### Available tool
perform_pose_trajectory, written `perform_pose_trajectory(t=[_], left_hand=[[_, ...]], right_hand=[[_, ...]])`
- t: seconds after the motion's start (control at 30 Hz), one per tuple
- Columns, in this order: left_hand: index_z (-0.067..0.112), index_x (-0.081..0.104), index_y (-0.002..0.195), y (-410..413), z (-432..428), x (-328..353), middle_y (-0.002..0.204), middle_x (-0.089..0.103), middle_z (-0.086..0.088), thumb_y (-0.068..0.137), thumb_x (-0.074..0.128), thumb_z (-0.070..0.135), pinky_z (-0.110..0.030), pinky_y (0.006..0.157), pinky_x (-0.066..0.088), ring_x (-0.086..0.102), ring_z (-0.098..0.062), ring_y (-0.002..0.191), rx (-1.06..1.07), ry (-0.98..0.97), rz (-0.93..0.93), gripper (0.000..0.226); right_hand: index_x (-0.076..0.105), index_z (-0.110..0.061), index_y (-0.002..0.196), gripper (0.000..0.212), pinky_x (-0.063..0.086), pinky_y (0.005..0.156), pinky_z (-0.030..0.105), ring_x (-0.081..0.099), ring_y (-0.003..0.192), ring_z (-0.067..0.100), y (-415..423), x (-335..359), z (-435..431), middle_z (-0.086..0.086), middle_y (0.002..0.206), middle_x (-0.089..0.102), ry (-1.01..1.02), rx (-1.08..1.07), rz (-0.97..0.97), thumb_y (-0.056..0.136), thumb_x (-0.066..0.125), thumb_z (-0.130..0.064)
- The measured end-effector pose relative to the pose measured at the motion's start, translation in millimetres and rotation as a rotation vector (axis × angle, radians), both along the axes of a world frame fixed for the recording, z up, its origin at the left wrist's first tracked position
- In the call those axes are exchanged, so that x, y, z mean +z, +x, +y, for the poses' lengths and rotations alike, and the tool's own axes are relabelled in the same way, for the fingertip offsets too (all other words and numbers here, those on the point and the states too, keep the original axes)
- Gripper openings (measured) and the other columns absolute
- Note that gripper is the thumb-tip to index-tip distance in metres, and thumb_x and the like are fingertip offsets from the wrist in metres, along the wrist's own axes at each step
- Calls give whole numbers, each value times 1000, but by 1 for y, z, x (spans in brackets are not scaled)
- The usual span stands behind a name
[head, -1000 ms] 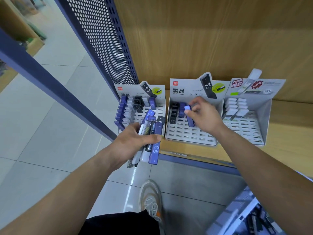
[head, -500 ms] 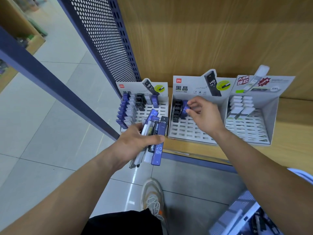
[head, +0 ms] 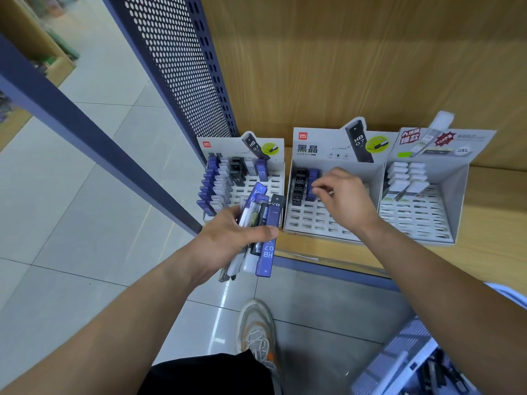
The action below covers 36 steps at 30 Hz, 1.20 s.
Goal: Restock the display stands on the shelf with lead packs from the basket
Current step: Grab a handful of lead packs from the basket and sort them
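The left hand (head: pixel 233 240) is clenched round a bundle of lead packs (head: pixel 269 223), thumb across the front. Its palm covers their middles, so a count is not possible; a blue one marked HB 0.7 sticks out below the thumb. Behind the bundle, the left stand (head: pixel 228 146) is partly covered.

The right hand (head: pixel 346 199) is over the middle stand (head: pixel 310 220), fingers curled. Its fingertips touch a blue pack (head: pixel 312 175) standing in a slot, just beside a row of black packs (head: pixel 299 183). I cannot tell whether they pinch the pack or only rest on it. The hand hides the slots under it.

Beyond that wrist is the right stand (head: pixel 413 220), on the same shelf (head: pixel 490 223). Below the right forearm, the basket (head: pixel 399 357) is cut off by the frame edge, its contents blurred.
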<state>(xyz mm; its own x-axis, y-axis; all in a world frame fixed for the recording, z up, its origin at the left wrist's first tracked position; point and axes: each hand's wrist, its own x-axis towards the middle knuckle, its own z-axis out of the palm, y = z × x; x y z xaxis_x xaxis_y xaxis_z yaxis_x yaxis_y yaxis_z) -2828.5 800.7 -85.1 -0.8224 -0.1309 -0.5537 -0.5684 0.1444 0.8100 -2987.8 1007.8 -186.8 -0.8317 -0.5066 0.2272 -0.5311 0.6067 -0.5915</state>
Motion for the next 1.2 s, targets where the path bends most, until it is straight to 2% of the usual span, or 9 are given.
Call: perform_pose_trajectory(t=[0.2, 0.3, 0.4, 0.5, 0.7, 0.9, 1.03, 1.13, 1.2], left_hand=[[20, 71, 112, 0, -1, 0, 101, 78, -1, 71, 88, 35, -44, 98, 54, 74, -24, 97, 12, 11, 6, 46], [19, 72, 109, -4, 2, 3, 99, 79, -2, 67, 88, 37, -43, 97, 54, 75, -24, 95, 20, 33, 14, 48], [17, 72, 105, -8, 9, 6, 96, 79, -2, 73, 86, 30, -41, 94, 53, 74, -20, 88, 28, 71, 36, 38], [16, 74, 106, -12, 19, 11, 101, 78, -6, 71, 85, 32, -50, 102, 51, 74, -27, 99, 58, 105, 73, 40], [8, 70, 118, -17, 40, 23, 110, 75, -18, 78, 84, 22, -52, 98, 55, 72, -37, 104, 98, 253, 97, 44], [6, 71, 112, -18, 52, 32, 108, 75, -19, 76, 76, 29, -42, 91, 58, 73, -34, 100, 86, 287, 128, 43], [9, 73, 109, -19, 51, 32, 105, 75, -20, 74, 76, 32, -48, 88, 59, 73, -33, 89, 102, 288, 123, 42], [5, 72, 114, -20, 48, 35, 98, 75, -19, 75, 77, 31, -40, 74, 62, 72, -29, 76, 119, 288, 138, 47], [5, 71, 116, -20, 45, 36, 100, 75, -17, 77, 77, 28, -36, 71, 60, 72, -28, 80, 137, 277, 151, 45]], right_hand=[[75, -16, 95, 8, 55, 76, 41, 61, 75, 18, 2, 7, -10, 1, 90, 62, 65, -59, -62, 92, 68, -18], [73, -22, 89, 7, 56, 74, 34, 63, 70, 12, 19, 36, -10, -4, 82, 67, -122, -196, -149, 93, 66, -20], [69, -16, 87, 11, 58, 69, 36, 67, 65, 18, 56, 78, -10, 1, 72, 69, -502, -212, -557, 95, 62, -14], [63, -11, 102, 11, 60, 70, 43, 69, 66, 24, 90, 101, -5, 11, 81, 69, -590, -94, -847, 94, 67, -19], [58, -13, 109, 39, 61, 76, 53, 68, 70, 22, 108, 107, 2, 10, 77, 70, -612, -66, -858, 79, 83, -13], [62, -13, 106, 23, 61, 67, 37, 65, 69, 14, 102, 119, 13, 1, 72, 69, -619, -39, -893, 87, 75, -8], [60, -11, 108, 17, 58, 76, 43, 70, 76, 31, 99, 116, 17, 1, 75, 65, -678, -8, -980, 93, 66, -6], [57, 0, 116, 19, 60, 77, 42, 71, 74, 29, 98, 114, 14, 11, 88, 63, -756, 23, -1054, 97, 59, -4], [58, -3, 115, 16, 60, 71, 38, 71, 71, 27, 97, 113, 10, 11, 89, 63, -814, 22, -1095, 99, 55, -6]])
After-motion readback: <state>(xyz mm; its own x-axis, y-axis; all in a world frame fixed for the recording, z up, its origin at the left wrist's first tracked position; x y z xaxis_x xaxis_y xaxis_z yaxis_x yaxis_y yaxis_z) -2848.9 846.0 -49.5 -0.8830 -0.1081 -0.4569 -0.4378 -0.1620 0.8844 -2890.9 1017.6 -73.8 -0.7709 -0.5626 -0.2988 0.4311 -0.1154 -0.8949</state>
